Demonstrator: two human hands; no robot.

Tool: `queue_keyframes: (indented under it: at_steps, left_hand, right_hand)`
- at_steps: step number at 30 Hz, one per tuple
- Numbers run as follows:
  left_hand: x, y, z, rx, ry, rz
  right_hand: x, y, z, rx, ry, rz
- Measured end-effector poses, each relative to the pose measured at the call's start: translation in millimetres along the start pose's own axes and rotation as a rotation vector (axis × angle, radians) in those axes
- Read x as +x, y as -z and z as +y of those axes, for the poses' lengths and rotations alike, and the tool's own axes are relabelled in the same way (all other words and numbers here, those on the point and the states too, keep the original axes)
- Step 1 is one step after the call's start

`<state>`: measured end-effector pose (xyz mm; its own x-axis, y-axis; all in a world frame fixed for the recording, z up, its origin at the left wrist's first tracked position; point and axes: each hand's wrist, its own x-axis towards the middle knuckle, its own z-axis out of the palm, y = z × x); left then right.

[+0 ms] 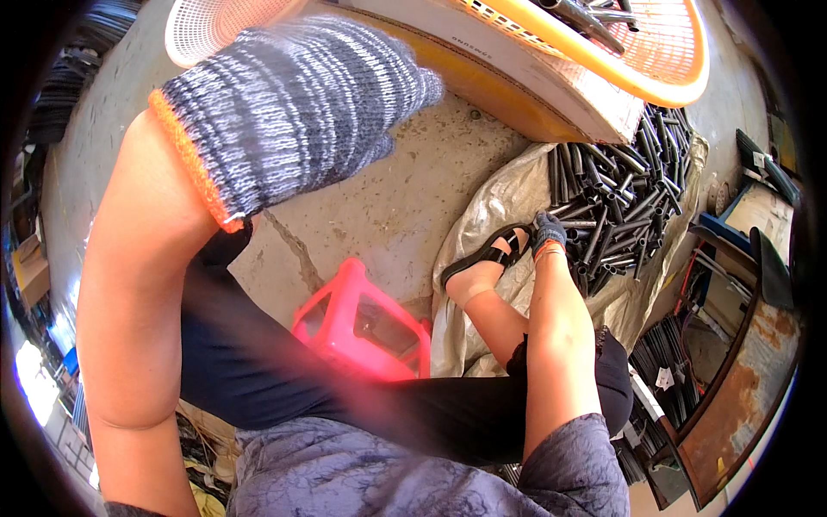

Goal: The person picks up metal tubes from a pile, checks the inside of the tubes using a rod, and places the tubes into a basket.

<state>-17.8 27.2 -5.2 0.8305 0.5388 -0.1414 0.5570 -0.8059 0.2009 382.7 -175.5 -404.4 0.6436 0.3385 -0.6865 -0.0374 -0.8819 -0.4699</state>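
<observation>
My left hand [301,108], in a grey and white knitted glove with an orange cuff, is raised close to the camera at the upper left. The back of the glove faces me and the fingers are foreshortened, so their grip is hidden. Lower and farther right, my right hand [549,231] wears a dark grey glove and reaches to the left edge of a pile of dark metal tubes [616,194]. Its fingers look curled beside the tubes; what they hold, if anything, cannot be made out. The tubes lie loose on a pale woven sheet [508,189].
A pink plastic stool [349,314] stands between my legs. An orange basket [663,65] holding tubes sits on a box [551,77] beyond the pile. Another, paler basket [185,34] is at the top left. A rusty metal frame [749,370] stands at the right.
</observation>
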Motion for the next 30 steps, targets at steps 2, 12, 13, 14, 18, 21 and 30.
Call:
queue_keyframes:
  at_steps: [2, 12, 13, 14, 18, 21, 30]
  left_hand:
    - [0, 2, 1, -0.003, -0.017, 0.010]
    - [-3, 8, -1, 0.012, -0.074, 0.067]
    - [4, 2, -2, -0.003, -0.113, 0.088]
    - [12, -5, -7, -0.026, -0.151, 0.101]
    - [-3, 10, -1, 0.007, -0.165, 0.138]
    - [-6, 12, 2, 0.005, -0.207, 0.162]
    - [-27, 16, 6, 0.019, -0.239, 0.227]
  right_hand:
    - [26, 14, 11, -0.345, 0.049, -0.009]
    - [46, 12, 8, -0.253, 0.036, -0.029]
    - [29, 24, 1, -0.016, -0.135, 0.048]
    - [56, 42, 25, -0.027, -0.175, 0.048]
    - [59, 29, 0, -0.153, -0.141, -0.057]
    - [0, 30, -34, -0.246, 0.073, -0.176]
    - [-172, 21, -186, -0.686, 0.594, -0.758]
